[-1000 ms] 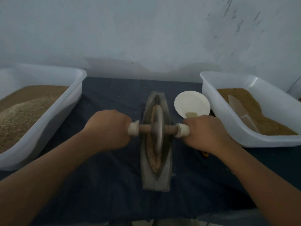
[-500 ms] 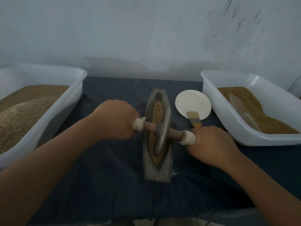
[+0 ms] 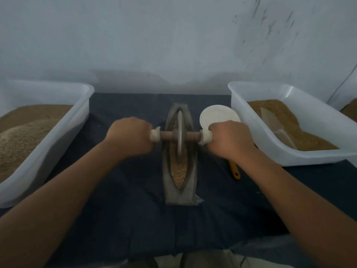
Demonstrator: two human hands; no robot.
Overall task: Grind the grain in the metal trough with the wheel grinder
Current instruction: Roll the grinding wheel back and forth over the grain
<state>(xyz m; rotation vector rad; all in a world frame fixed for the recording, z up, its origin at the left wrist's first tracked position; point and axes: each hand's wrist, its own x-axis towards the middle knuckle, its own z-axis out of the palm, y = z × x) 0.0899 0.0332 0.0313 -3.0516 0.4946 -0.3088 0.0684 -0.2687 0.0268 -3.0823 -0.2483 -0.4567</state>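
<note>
Both hands grip the wheel grinder [image 3: 180,136] by its wooden axle [image 3: 166,135]: left hand [image 3: 131,136] fisted round the left end, right hand [image 3: 229,140] fisted round the right end, fingers curled under and out of sight. White end collars [image 3: 155,134] show just inside each fist. The axle lies level and crosswise over the metal trough [image 3: 168,182]. The grey disc stands upright on its edge in the groove, over the far half of the trough. Grain [image 3: 178,171] lies in the groove as pale tan kernels, seen mostly in the near half in front of the disc, some beside it. The trough is boat-shaped and runs lengthwise away from the person, mid-worktop [image 3: 135,219], on dark blue cloth. A round white plate [image 3: 216,113] sits just right of the trough's far end, partly hidden behind the right hand. A yellow tool handle [image 3: 234,170] pokes out from under the right wrist and lies on the cloth, its head hidden. On the left is a white plastic tub [image 3: 58,136] holding heaped brown grain. On the right a second white tub [image 3: 251,136] holds brown grain with a translucent scoop [image 3: 274,122] lying in it. Behind is a pale wall [image 3: 173,45] with dark specks at upper right.
</note>
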